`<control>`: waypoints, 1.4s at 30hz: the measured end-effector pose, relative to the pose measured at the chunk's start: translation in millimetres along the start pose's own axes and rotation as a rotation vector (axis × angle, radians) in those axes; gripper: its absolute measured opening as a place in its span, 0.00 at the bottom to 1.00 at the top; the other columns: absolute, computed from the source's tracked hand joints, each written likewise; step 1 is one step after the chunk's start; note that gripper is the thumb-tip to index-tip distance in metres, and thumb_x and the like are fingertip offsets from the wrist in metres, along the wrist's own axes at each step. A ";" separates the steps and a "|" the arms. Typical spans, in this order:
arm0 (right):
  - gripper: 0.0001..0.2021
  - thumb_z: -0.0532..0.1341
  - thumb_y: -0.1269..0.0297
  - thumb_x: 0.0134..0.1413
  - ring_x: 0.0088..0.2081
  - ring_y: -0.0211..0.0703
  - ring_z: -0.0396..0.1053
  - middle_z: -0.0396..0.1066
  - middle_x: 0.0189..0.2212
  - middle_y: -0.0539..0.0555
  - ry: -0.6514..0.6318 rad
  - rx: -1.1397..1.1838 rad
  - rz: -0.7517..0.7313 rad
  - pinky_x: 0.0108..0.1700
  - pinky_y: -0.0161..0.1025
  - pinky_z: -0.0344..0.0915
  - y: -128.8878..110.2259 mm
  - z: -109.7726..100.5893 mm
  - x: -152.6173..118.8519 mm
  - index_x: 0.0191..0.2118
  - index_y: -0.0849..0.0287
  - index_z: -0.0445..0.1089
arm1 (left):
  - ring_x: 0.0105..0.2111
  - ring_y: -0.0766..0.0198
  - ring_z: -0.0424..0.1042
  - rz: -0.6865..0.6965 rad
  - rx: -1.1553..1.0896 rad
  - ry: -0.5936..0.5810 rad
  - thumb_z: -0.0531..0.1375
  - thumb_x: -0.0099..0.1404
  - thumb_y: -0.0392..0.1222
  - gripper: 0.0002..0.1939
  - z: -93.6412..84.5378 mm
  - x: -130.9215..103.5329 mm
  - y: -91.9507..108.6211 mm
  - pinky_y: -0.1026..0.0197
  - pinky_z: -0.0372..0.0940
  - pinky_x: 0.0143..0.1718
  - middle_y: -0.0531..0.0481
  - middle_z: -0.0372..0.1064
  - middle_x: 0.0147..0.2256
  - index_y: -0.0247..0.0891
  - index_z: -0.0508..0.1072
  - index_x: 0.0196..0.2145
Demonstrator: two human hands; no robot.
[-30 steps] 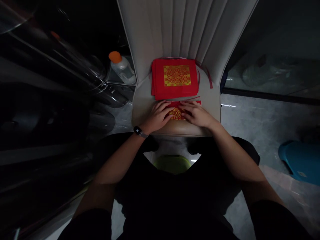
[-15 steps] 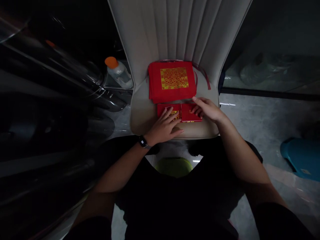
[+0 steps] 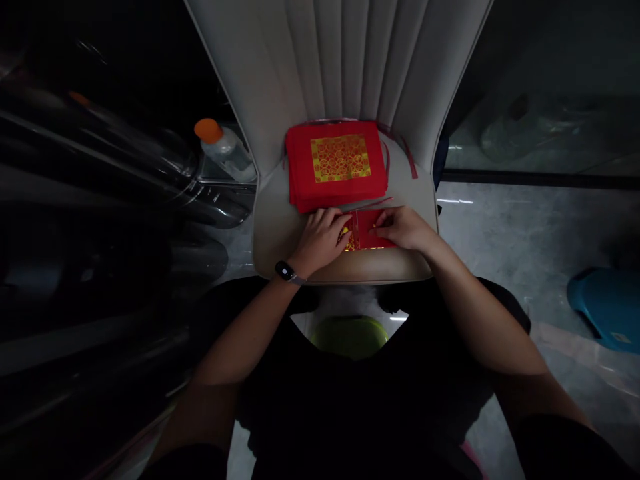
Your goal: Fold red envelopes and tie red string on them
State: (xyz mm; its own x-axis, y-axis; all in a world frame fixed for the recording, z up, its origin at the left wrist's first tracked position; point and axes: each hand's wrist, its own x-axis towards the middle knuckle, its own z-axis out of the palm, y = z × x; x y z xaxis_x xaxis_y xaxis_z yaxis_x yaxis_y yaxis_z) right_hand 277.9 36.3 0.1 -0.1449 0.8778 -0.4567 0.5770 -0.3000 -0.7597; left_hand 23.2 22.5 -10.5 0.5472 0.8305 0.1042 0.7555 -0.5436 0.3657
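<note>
A red card or packet with gold patterning (image 3: 366,224) lies folded open on the front of a pale chair seat (image 3: 345,268). My left hand (image 3: 323,239), with a dark wristband, rests on its left part, fingers bent and thumb apart. On the right part, my right hand (image 3: 403,228) has thumb and forefinger pinched together over the red surface; what is between them is too small to make out. Just behind lies a stack of red pieces (image 3: 300,167) with a gold-patterned panel on top.
Red ribbons (image 3: 411,162) trail right of the stack, against the ribbed backrest (image 3: 340,60). A bottle with an orange cap (image 3: 227,152) stands left of the chair. A blue plastic object (image 3: 607,307) is on the floor at right; a green one (image 3: 350,335) is below the seat.
My right hand has come down onto the card's right part and its fingers have closed into a pinch. My left hand's fingers have drawn in and shifted slightly left.
</note>
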 end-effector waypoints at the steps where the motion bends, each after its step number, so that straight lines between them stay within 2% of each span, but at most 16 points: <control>1: 0.09 0.72 0.59 0.47 0.25 0.38 0.63 0.70 0.23 0.46 -0.010 0.000 0.001 0.28 0.39 0.57 -0.7 -0.5 -0.1 0.31 0.55 0.74 | 0.57 0.42 0.68 0.003 0.011 -0.004 0.60 0.77 0.43 0.21 0.4 0.8 -1.3 0.40 0.65 0.58 0.36 0.72 0.58 0.39 0.75 0.65; 7: 0.07 0.70 0.63 0.45 0.25 0.38 0.63 0.71 0.23 0.46 -0.032 -0.014 -0.029 0.27 0.38 0.57 0.3 -1.3 -0.6 0.32 0.54 0.72 | 0.57 0.41 0.67 0.051 0.019 -0.051 0.60 0.78 0.49 0.27 -2.8 -2.1 -6.3 0.39 0.64 0.59 0.35 0.70 0.59 0.39 0.72 0.69; 14: 0.08 0.70 0.63 0.45 0.25 0.38 0.62 0.70 0.22 0.46 -0.065 -0.059 -0.052 0.28 0.38 0.56 -1.3 -6.3 -1.9 0.30 0.54 0.71 | 0.69 0.36 0.59 0.045 -0.032 -0.050 0.65 0.74 0.55 0.33 -3.3 -6.4 -8.9 0.33 0.53 0.70 0.36 0.62 0.70 0.46 0.69 0.72; 22: 0.07 0.70 0.63 0.49 0.26 0.40 0.64 0.71 0.23 0.46 -0.056 -0.069 -0.062 0.29 0.40 0.57 1.7 -3.4 -0.7 0.30 0.53 0.70 | 0.65 0.34 0.61 0.030 -0.026 -0.070 0.69 0.70 0.57 0.38 -6.0 -3.7 -5.9 0.32 0.54 0.68 0.34 0.65 0.66 0.42 0.70 0.71; 26: 0.07 0.69 0.60 0.52 0.28 0.42 0.67 0.73 0.25 0.48 -0.065 -0.173 -0.070 0.31 0.41 0.58 -0.8 -9.1 -8.1 0.31 0.53 0.72 | 0.64 0.36 0.62 0.017 -0.078 -0.072 0.72 0.66 0.59 0.42 -11.9 -1.5 -7.8 0.35 0.56 0.68 0.35 0.67 0.65 0.43 0.69 0.72; 29: 0.06 0.69 0.60 0.53 0.28 0.43 0.67 0.74 0.25 0.49 -0.077 -0.272 -0.051 0.33 0.42 0.59 -3.6 -15.1 -15.8 0.31 0.53 0.73 | 0.60 0.42 0.68 -0.033 -0.149 -0.051 0.71 0.69 0.49 0.34 -14.3 4.8 -12.4 0.41 0.62 0.64 0.38 0.73 0.60 0.41 0.70 0.69; 31: 0.06 0.69 0.61 0.53 0.29 0.44 0.68 0.75 0.26 0.50 -0.083 -0.282 -0.067 0.34 0.43 0.60 -4.5 -17.5 -19.6 0.31 0.53 0.73 | 0.53 0.47 0.73 -0.082 -0.222 -0.037 0.69 0.70 0.39 0.26 -14.4 9.7 -15.4 0.45 0.65 0.59 0.43 0.79 0.53 0.41 0.73 0.64; 33: 0.06 0.69 0.61 0.53 0.29 0.44 0.68 0.75 0.27 0.50 -0.091 -0.270 -0.069 0.33 0.43 0.60 -5.7 -18.3 -23.2 0.31 0.53 0.72 | 0.48 0.50 0.75 -0.127 -0.266 -0.038 0.69 0.69 0.34 0.23 -14.3 13.3 -16.8 0.48 0.66 0.56 0.46 0.81 0.46 0.41 0.76 0.60; 36: 0.05 0.68 0.63 0.54 0.29 0.44 0.69 0.74 0.27 0.49 -0.078 -0.268 -0.085 0.33 0.41 0.60 -11.9 -16.4 -33.2 0.33 0.53 0.71 | 0.46 0.50 0.76 -0.149 -0.246 -0.058 0.70 0.68 0.35 0.20 -15.5 14.4 -15.0 0.48 0.64 0.54 0.48 0.82 0.44 0.41 0.78 0.57; 38: 0.05 0.67 0.64 0.55 0.30 0.44 0.71 0.76 0.28 0.49 -0.048 -0.304 -0.128 0.33 0.40 0.61 -20.0 -12.5 -44.7 0.37 0.53 0.73 | 0.48 0.50 0.75 -0.136 -0.223 -0.075 0.71 0.69 0.36 0.20 -17.1 13.2 -12.5 0.48 0.63 0.54 0.48 0.82 0.46 0.42 0.78 0.57; 42: 0.19 0.65 0.66 0.60 0.32 0.47 0.74 0.81 0.34 0.53 0.101 -0.470 -0.136 0.35 0.41 0.62 -36.8 5.8 -71.8 0.57 0.55 0.73 | 0.50 0.49 0.73 -0.125 -0.175 -0.087 0.71 0.70 0.40 0.18 -18.6 10.8 -9.4 0.47 0.62 0.55 0.47 0.81 0.48 0.42 0.78 0.57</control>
State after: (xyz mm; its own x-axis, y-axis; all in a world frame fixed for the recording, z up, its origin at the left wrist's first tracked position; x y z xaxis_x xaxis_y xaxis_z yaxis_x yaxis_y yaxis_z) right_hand 262.4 -17.9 58.2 -0.1786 0.9360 -0.3032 0.8613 -0.0002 -0.5081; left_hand 15.3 38.8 4.4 0.4883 0.8722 -0.0295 0.7495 -0.4019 0.5261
